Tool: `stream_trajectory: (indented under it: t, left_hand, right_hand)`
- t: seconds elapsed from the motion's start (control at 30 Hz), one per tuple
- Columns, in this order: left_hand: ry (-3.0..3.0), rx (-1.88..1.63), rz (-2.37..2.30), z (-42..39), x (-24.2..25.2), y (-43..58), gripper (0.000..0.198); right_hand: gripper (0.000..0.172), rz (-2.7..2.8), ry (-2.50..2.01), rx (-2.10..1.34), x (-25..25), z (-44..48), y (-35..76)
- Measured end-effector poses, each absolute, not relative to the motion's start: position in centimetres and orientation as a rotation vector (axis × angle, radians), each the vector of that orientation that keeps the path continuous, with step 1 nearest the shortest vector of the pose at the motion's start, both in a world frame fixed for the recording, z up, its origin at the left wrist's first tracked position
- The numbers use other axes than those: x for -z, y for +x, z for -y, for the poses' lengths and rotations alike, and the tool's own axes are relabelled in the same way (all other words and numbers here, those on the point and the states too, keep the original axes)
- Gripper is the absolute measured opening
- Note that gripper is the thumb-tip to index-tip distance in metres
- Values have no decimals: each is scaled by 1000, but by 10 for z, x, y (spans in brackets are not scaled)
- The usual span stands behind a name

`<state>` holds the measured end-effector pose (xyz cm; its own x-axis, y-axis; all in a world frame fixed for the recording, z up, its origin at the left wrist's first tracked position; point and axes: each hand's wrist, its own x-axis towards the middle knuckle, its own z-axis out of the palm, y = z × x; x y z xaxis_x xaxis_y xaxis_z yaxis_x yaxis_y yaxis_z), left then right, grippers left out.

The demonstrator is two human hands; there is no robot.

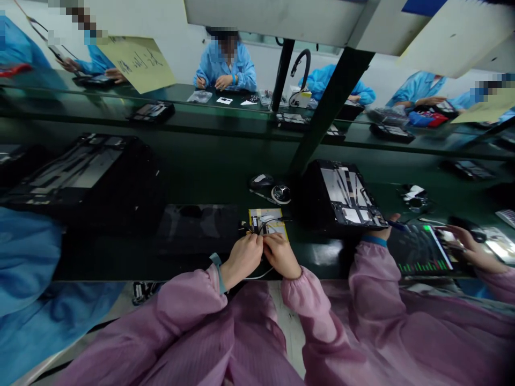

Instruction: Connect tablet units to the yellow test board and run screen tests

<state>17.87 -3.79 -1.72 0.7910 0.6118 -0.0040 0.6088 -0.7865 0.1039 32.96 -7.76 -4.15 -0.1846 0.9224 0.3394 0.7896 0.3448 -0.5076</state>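
A flat, yellow-edged pack (271, 213), which looks like a battery, lies on the dark green bench (217, 161) near its front edge, straight ahead of the wearer; take it as the centre of the dial. Thin black leads (277, 220) cross its upper face. The left hand (244, 258) comes in from 7 o'clock and the right hand (281, 254) from 5, meeting at the pack's near edge. Both grips look narrow, fingers curled inward, but the knuckles hide the tips, so I cannot tell whether either pinches a lead. Such a close, two-handed posture probably serves to steady small parts, and the pack's place at the edge lets the forearms stay low.

Just beyond, at 12 o'clock, rests a computer mouse (261, 181), with a round metallic dish (280, 194) at 1; a slim pen-like tool (263, 197) lies between mouse and pack, presumably to be within easy reach. At 9 o'clock a dark flat panel (197, 228) lies on the bench. Bulky black stacks topped with opened device housings stand farther off: the right stack (346, 193) at 2 to 3 o'clock, the left stack (96, 166) at 10, likely set aside to leave elbow room. At 4 o'clock a co-worker in pink sleeves handles a lit screen (422, 249).
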Motion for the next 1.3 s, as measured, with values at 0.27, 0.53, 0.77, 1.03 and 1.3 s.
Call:
stream_trajectory:
  t: [0.27,0.53,0.77,1.03,1.3]
  left_hand:
    - [2721,22,-1063,48,14,182,29]
    - [2620,47,-1048,44,14,177,36]
    - [2523,-319,-889,0,-38,129,46]
    - [2721,-133,-1012,-65,9,162,22]
    - [2720,-161,-981,-59,28,163,29]
  right_hand:
    - [22,2134,-1461,-199,36,82,329]
    - [23,2114,-1447,-256,47,86,329]
    - [31,1724,-1512,-462,22,72,357]
    - [18,1842,-1945,-244,44,19,313]
    - [15,1863,-2367,51,33,18,285]
